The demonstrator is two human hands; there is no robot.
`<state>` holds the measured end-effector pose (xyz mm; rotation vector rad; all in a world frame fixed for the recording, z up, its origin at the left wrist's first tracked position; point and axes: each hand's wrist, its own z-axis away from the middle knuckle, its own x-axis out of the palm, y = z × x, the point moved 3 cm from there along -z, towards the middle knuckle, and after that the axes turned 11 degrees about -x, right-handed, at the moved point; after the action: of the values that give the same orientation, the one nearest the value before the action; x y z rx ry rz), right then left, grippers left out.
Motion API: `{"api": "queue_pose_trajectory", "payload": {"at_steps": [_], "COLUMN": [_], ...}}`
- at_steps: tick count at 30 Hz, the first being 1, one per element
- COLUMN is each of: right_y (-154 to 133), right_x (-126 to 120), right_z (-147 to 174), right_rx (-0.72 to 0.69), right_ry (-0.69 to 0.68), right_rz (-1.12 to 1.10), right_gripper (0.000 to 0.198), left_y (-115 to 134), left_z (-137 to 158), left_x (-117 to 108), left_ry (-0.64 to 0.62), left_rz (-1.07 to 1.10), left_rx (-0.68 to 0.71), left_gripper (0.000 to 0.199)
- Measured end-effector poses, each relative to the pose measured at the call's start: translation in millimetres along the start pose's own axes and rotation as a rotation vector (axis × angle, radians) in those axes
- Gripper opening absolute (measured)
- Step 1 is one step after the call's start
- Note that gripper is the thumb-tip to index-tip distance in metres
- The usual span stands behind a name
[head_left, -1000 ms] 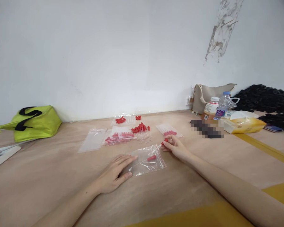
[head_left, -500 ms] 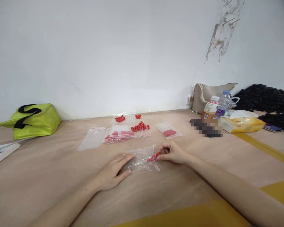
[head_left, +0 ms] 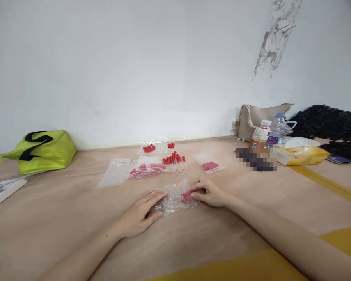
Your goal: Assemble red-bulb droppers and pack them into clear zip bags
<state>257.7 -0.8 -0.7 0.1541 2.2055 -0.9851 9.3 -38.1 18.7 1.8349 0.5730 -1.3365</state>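
Observation:
A clear zip bag [head_left: 175,206] lies flat between my hands, with glass droppers [head_left: 186,196] inside, their red bulbs toward its right-hand mouth. My left hand [head_left: 143,212] rests open at the bag's left end, fingers and thumb spread over its edges. At the mouth, my right hand [head_left: 208,192] pinches a dropper by its red bulb; its fingertips partly cover the bulb. Beyond the bag stands a row of loose red-bulbed droppers [head_left: 175,162]. A filled bag of droppers [head_left: 210,163] lies to their right, and a stack of filled bags [head_left: 148,170] to their left.
Flat clear bags [head_left: 114,173] lie left of the stack. Loose red bulbs [head_left: 149,148] sit near the wall. A yellow-green bag [head_left: 48,152] stands far left. On the right are bottles [head_left: 260,134], a tissue pack [head_left: 304,152], a beige bag [head_left: 247,121] and black parts [head_left: 327,121].
My right hand has moved slightly left, and the dropper in its fingers has slid further into the bag beside the other bulb. My left hand has stayed in place.

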Motion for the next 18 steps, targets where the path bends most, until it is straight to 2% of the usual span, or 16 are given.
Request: {"api": "queue_pose_trajectory", "payload": {"at_steps": [4, 7, 9, 12, 14, 18], "right_y": [5, 20, 33, 49, 57, 70], "right_x": [-10, -22, -29, -35, -35, -26], "right_z": [3, 0, -7, -31, -52, -96], "right_rx": [-0.022, 0.113, 0.211, 0.329, 0.401, 0.447], "right_ry": [-0.069, 0.054, 0.158, 0.256, 0.314, 0.358], "right_rz": [-0.072, -0.124, -0.065, 0.119, 0.215, 0.225], "right_gripper": [0.019, 0.026, 0.02, 0.01, 0.011, 0.019], "left_y": [-1, -3, -4, -4, -4, -3], "left_z": [0, 0, -1, -1, -1, 0], "left_x": [1, 2, 2, 3, 3, 2], "left_ry": [-0.034, -0.071, -0.102, -0.131, -0.128, -0.052], "left_rz": [-0.009, -0.045, -0.073, -0.094, -0.096, -0.041], "left_rx": [0.002, 0.014, 0.022, 0.032, 0.038, 0.019], "left_gripper": [0.042, 0.039, 0.04, 0.04, 0.04, 0.039]}}
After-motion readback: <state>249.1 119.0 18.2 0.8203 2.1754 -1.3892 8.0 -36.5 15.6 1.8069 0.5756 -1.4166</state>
